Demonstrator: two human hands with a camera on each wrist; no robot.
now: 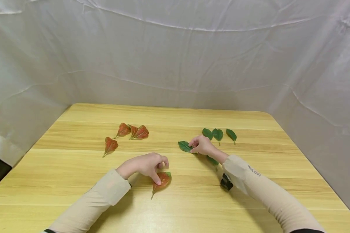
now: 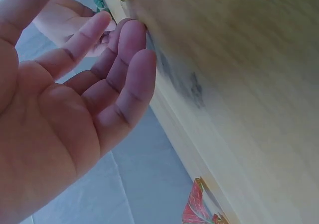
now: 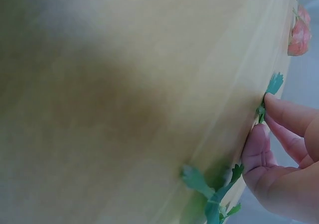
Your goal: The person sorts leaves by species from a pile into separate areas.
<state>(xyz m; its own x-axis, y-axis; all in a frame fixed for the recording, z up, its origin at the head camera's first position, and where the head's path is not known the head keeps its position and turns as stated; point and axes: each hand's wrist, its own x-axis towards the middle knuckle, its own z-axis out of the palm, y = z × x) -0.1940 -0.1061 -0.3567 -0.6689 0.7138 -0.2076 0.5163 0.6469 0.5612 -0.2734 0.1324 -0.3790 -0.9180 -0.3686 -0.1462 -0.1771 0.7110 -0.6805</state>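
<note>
My left hand [image 1: 151, 163] is over a red leaf [image 1: 165, 179] with a green tip, lying near the middle of the table. Its thumb appears to touch the leaf, while the other fingers bend loosely above the wood. Seen in the left wrist view, the palm and relaxed fingers [image 2: 137, 79] hold nothing. Farther right, my right hand [image 1: 203, 145] pinches a green leaf [image 1: 184, 146] with serrated edges, low over the table. The right wrist view has this green leaf [image 3: 274, 83] at the fingertips. Another green leaf [image 1: 212, 160] lies partly under the right wrist.
Several red leaves, one a heart-like red leaf [image 1: 110, 145], lie at the left of the wooden table [image 1: 75, 187]. Behind the right hand are three green leaves [image 1: 217, 134]. A dark object [image 1: 226, 182] is beside the right sleeve. Pale cloth [image 1: 175, 58] surrounds the table's back and sides.
</note>
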